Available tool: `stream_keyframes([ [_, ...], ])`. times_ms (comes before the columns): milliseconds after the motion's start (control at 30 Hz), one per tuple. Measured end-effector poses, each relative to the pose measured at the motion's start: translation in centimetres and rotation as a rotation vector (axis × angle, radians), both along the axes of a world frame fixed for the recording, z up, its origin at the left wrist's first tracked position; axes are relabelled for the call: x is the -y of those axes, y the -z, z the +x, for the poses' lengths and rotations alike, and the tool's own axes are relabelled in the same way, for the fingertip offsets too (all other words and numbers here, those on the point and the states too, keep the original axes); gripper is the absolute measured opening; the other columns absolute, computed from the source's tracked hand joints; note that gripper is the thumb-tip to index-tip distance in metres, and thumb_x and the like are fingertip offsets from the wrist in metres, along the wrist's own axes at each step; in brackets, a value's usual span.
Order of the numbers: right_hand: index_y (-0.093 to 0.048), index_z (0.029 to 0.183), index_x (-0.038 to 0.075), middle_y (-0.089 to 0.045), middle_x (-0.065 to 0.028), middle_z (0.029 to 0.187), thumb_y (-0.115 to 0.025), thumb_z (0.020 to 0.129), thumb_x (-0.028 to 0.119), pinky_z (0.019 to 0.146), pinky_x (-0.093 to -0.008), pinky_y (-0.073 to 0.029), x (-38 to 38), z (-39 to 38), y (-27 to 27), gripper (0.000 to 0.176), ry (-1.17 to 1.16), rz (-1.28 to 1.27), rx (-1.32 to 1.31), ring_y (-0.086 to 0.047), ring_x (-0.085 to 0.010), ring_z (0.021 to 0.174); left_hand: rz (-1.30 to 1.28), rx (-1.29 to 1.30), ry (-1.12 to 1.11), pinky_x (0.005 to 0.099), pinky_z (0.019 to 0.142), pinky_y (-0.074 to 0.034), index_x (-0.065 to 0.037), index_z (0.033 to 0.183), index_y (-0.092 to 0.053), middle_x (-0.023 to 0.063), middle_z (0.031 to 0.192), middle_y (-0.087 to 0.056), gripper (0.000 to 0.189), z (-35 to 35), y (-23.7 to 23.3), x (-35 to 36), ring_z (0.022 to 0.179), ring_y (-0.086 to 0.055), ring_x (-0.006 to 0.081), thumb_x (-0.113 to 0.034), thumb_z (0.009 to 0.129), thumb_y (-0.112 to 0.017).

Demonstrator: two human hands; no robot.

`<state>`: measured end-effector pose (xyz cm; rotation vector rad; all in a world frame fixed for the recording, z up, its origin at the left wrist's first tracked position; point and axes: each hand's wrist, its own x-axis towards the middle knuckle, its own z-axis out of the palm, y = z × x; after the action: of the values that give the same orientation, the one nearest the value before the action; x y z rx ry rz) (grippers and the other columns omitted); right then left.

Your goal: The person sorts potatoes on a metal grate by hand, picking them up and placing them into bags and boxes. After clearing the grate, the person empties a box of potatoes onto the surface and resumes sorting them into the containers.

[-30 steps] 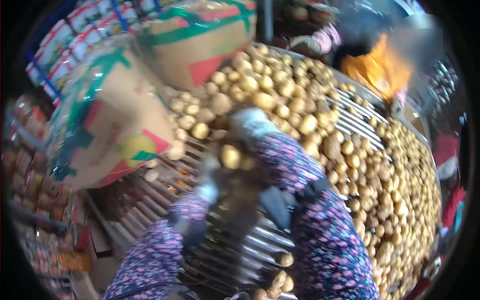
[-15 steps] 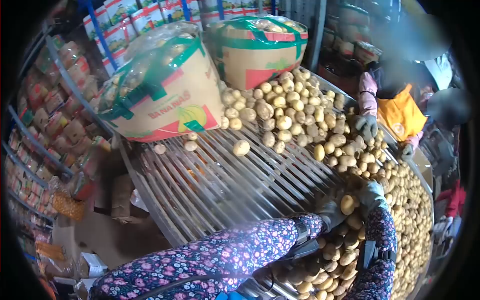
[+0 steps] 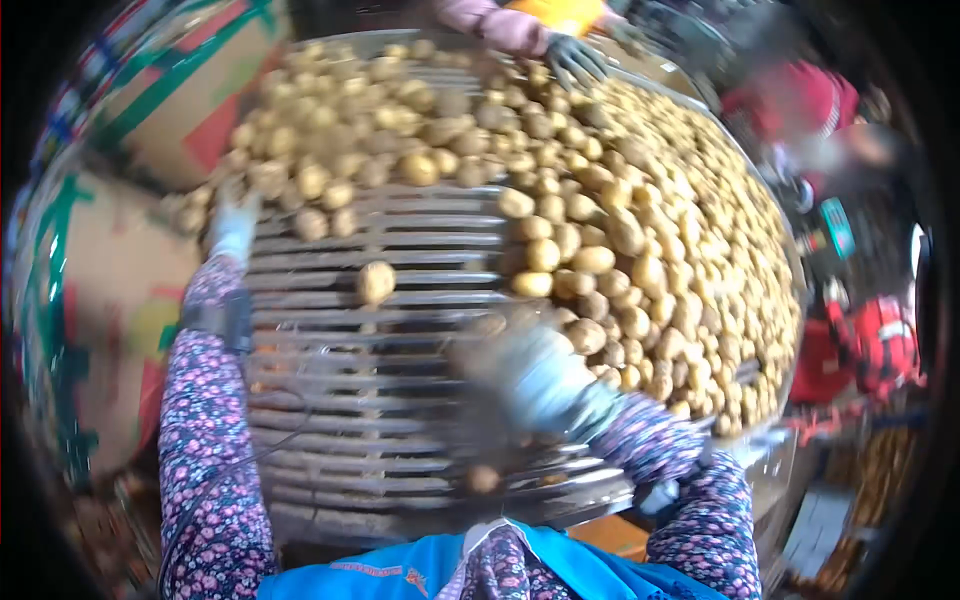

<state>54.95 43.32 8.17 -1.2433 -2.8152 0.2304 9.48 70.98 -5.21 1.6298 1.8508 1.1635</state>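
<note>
My left hand (image 3: 234, 222), in a pale glove, reaches out at the left with its fingers stretched against several potatoes (image 3: 311, 182) at the near side of the pile. My right hand (image 3: 545, 378), gloved too, is smeared by motion over the slatted metal table (image 3: 400, 386), just left of the big potato heap (image 3: 650, 270). Blurred brownish potatoes show beside its fingers; whether it holds one I cannot tell. One single potato (image 3: 376, 284) lies on the slats between my hands. Another small potato (image 3: 484, 479) lies near the table's front edge.
Two cardboard boxes (image 3: 125, 300) with green tape stand along the left. Across the table, a co-worker's gloved hand (image 3: 576, 62) rests at the potatoes. Further people, one in a red checked top (image 3: 880, 345), are at the right beyond the table's rim.
The view has swung right and down. My hands, close together at the potatoes before, are now far apart: the left by the boxes, the right over the slats.
</note>
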Motion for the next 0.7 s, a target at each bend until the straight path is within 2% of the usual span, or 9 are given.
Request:
stream_keyframes([
  [33, -0.061, 0.117, 0.012, -0.058, -0.0161, 0.117, -0.068, 0.072, 0.027, 0.093, -0.0574, -0.043, 1.6, -1.1, 4.0, 0.049, -0.075, 0.169, -0.073, -0.053, -0.0384, 0.112, 0.024, -0.248, -0.035, 0.0454, 0.108, -0.038, -0.012, 0.147, -0.039, 0.0241, 0.138, -0.052, 0.070, -2.4, 2.9, -2.8, 0.125, -0.050, 0.0431, -0.049, 0.090, -0.056],
  [67, -0.060, 0.128, 0.021, -0.050, -0.0087, 0.141, -0.060, 0.078, 0.029, 0.113, -0.0643, -0.020, 3.6, -1.3, 7.6, 0.050, -0.091, 0.185, 0.038, -0.040, -0.0369, 0.134, 0.062, -0.495, -0.078, 0.0465, 0.108, -0.037, -0.014, 0.149, -0.037, 0.0253, 0.138, -0.052, 0.074, -2.4, 4.9, -4.6, 0.126, -0.049, 0.0446, -0.054, 0.089, -0.056],
  [100, -0.070, 0.113, 0.015, -0.047, -0.0079, 0.145, -0.062, 0.076, 0.031, 0.113, -0.0685, -0.016, 3.7, -1.1, 7.6, 0.042, 0.019, 0.040, -0.026, -0.035, -0.0387, 0.137, -0.083, -0.441, -0.159, 0.0467, 0.108, -0.037, -0.015, 0.149, -0.036, 0.0255, 0.140, -0.050, 0.078, 3.0, 1.6, -3.2, 0.127, -0.048, 0.0444, -0.058, 0.088, -0.056],
  [200, -0.071, 0.113, 0.010, -0.044, -0.0131, 0.145, -0.064, 0.078, 0.032, 0.108, -0.0616, -0.031, 1.9, 0.7, 5.6, 0.043, 0.111, -0.042, -0.173, -0.039, -0.0396, 0.130, -0.018, -0.362, -0.160, 0.0443, 0.107, -0.038, -0.012, 0.147, -0.040, 0.0251, 0.138, -0.051, 0.082, 10.1, -2.1, -3.0, 0.128, -0.049, 0.0405, -0.061, 0.085, -0.061],
  [400, -0.074, 0.107, 0.008, -0.047, -0.0126, 0.144, -0.063, 0.080, 0.042, 0.114, -0.0606, -0.022, 1.9, 0.7, 6.3, 0.044, 0.187, -0.068, -0.214, -0.036, -0.0355, 0.134, -0.013, 0.435, 0.362, 0.0352, 0.107, -0.038, 0.001, 0.142, -0.044, 0.0192, 0.136, -0.054, 0.067, 20.6, -2.4, -1.5, 0.125, -0.050, 0.0275, -0.032, 0.090, -0.070],
  [500, -0.070, 0.116, 0.016, -0.040, -0.0110, 0.149, -0.058, 0.089, 0.040, 0.116, -0.0601, -0.017, 3.3, 0.7, 6.0, 0.038, 0.232, -0.029, -0.165, -0.037, -0.0350, 0.135, 0.034, 0.460, 0.344, 0.0366, 0.103, -0.043, 0.007, 0.137, -0.044, 0.0227, 0.135, -0.052, 0.069, 28.3, -4.2, 1.3, 0.120, -0.054, 0.0287, -0.028, 0.086, -0.075],
  [533, -0.070, 0.116, 0.016, -0.040, -0.0110, 0.149, -0.058, 0.089, 0.040, 0.116, -0.0601, -0.017, 4.1, 0.7, 6.0, 0.038, 0.247, -0.025, -0.163, -0.037, -0.0350, 0.135, 0.006, 0.275, 0.540, 0.0379, 0.103, -0.043, 0.002, 0.140, -0.044, 0.0223, 0.137, -0.052, 0.068, 32.9, 0.4, 0.6, 0.121, -0.054, 0.0298, -0.030, 0.087, -0.073],
  [600, -0.066, 0.121, 0.015, -0.045, -0.0111, 0.145, -0.059, 0.087, 0.030, 0.115, -0.0561, -0.023, 5.3, 1.0, 6.1, 0.038, 0.245, 0.135, -0.053, -0.039, -0.0350, 0.133, -0.081, -0.282, 0.545, 0.0375, 0.101, -0.044, -0.006, 0.142, -0.045, 0.0201, 0.136, -0.053, 0.065, 39.8, -8.5, 10.0, 0.118, -0.055, 0.0284, -0.037, 0.090, -0.069],
  [700, -0.060, 0.125, 0.009, -0.051, -0.0122, 0.139, -0.060, 0.082, 0.023, 0.111, -0.0533, -0.031, 9.1, 3.4, 4.7, 0.045, 0.289, 0.087, -0.246, -0.045, -0.0334, 0.129, -0.144, 0.021, 0.851, 0.0357, 0.109, -0.038, -0.003, 0.145, -0.042, 0.0163, 0.146, -0.047, 0.061, 41.9, -6.9, 9.4, 0.133, -0.046, 0.0282, -0.035, 0.095, -0.060],
])
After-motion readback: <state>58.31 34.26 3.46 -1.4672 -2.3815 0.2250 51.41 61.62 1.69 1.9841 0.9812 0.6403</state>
